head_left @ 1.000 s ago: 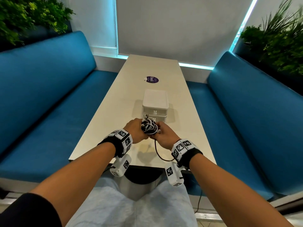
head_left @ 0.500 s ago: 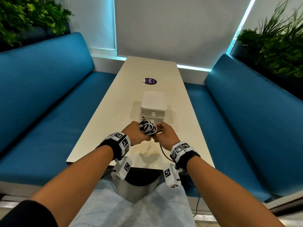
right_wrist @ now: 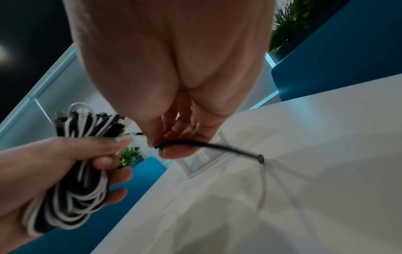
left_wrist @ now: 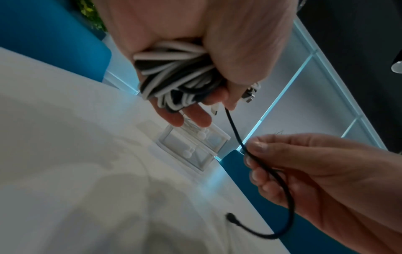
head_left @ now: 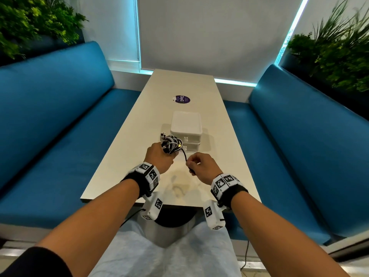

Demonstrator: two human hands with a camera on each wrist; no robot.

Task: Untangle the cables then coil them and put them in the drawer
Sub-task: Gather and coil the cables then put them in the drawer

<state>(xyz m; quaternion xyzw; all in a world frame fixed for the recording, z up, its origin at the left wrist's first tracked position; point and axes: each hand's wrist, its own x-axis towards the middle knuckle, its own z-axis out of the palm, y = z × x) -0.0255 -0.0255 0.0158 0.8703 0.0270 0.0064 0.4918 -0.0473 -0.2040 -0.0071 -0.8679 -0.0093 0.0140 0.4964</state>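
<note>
A tangled bundle of black and white cables [head_left: 171,145] [left_wrist: 174,80] [right_wrist: 74,189] is gripped in my left hand [head_left: 159,158] above the near half of the table. One black cable [head_left: 184,155] [left_wrist: 261,165] [right_wrist: 208,147] leads out of the bundle to my right hand [head_left: 196,164], which pinches it between thumb and fingers; its free end with a plug [left_wrist: 231,219] hangs below. Just beyond the hands stands the white drawer box [head_left: 186,132] [left_wrist: 193,147], with its two stacked drawers closed.
The long pale table [head_left: 179,84] runs away from me between two blue benches [head_left: 50,120] [head_left: 303,136]. A purple round sticker [head_left: 181,99] lies behind the box. Plants [head_left: 339,52] stand at both back corners.
My hands were together on the bundle; now the right hand has drawn back and to the right, pulling a black cable end out. The left hand still grips the bundle.
</note>
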